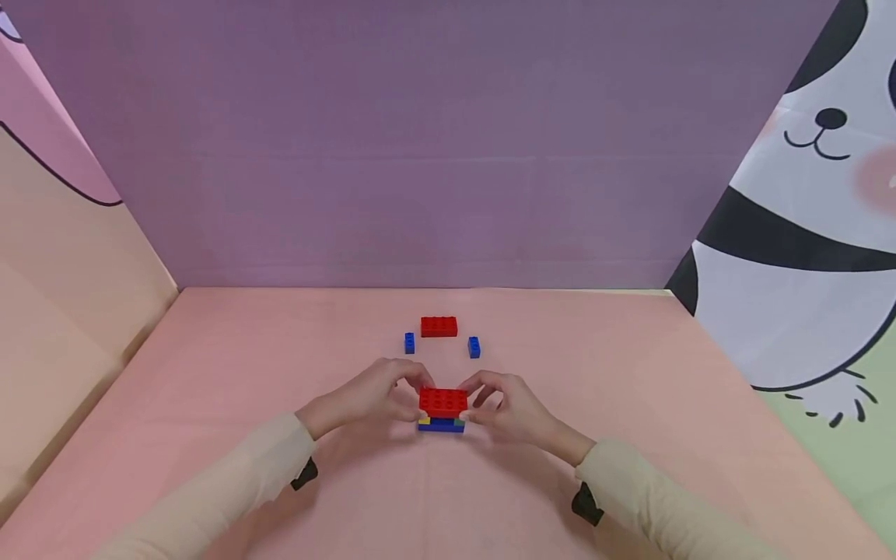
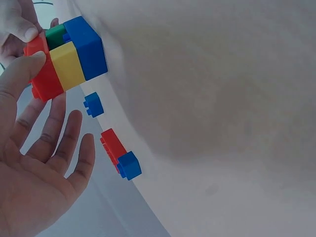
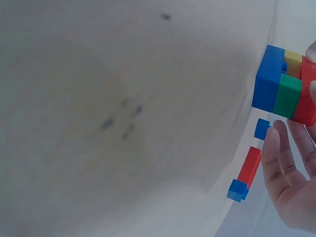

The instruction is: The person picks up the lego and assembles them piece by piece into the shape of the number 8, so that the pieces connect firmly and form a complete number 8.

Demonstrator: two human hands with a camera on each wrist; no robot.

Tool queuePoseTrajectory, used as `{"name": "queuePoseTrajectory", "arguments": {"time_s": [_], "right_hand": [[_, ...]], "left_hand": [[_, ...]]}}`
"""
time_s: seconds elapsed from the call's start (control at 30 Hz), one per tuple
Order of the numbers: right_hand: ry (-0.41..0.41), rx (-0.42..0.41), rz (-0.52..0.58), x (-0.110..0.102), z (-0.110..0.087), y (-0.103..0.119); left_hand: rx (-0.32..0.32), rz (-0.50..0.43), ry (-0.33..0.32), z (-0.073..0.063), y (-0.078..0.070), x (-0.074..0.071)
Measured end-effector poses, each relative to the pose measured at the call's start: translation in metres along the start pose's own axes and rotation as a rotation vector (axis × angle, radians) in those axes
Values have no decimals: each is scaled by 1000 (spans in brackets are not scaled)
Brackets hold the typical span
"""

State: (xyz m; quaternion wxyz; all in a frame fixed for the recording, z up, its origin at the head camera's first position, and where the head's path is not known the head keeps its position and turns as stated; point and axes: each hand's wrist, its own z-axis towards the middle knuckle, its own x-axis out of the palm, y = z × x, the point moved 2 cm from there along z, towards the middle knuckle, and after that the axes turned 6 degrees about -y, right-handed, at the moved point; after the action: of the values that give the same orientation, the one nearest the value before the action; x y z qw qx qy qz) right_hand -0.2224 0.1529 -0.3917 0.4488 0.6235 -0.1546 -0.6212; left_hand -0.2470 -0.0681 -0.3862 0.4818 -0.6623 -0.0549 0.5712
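Note:
A red toy brick (image 1: 443,402) with studs on top forms the upper layer of a small stack. Under it are a yellow brick (image 2: 67,65) at the left end and a green brick (image 3: 287,96) at the right end, both on a wide blue brick (image 1: 441,426). From the left, my left hand (image 1: 378,391) pinches the red brick between thumb and fingers. My right hand (image 1: 516,411) grips its other end in the same way. In the left wrist view, the left thumb lies on the red brick's studded side, with the lower fingers loosely extended.
Behind the stack lies another red brick (image 1: 439,327) on the pink table (image 1: 280,334). A small blue brick (image 1: 409,343) is at its left, and a second small blue brick (image 1: 474,347) at its right. A purple wall (image 1: 420,155) rises along the table's back edge.

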Motion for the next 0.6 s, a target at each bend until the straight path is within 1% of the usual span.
{"name": "queuePoseTrajectory", "arguments": {"time_s": [0.13,0.4,0.6], "right_hand": [[3,0,-1,0,1,0],[26,-29,-58,-1,4,2],[45,-37,-61,-2,4,4]], "left_hand": [[-9,8,3,0,-1,-1],[-9,5,8,0,0,-2],[-18,-6,10,1,1,-1]]}}
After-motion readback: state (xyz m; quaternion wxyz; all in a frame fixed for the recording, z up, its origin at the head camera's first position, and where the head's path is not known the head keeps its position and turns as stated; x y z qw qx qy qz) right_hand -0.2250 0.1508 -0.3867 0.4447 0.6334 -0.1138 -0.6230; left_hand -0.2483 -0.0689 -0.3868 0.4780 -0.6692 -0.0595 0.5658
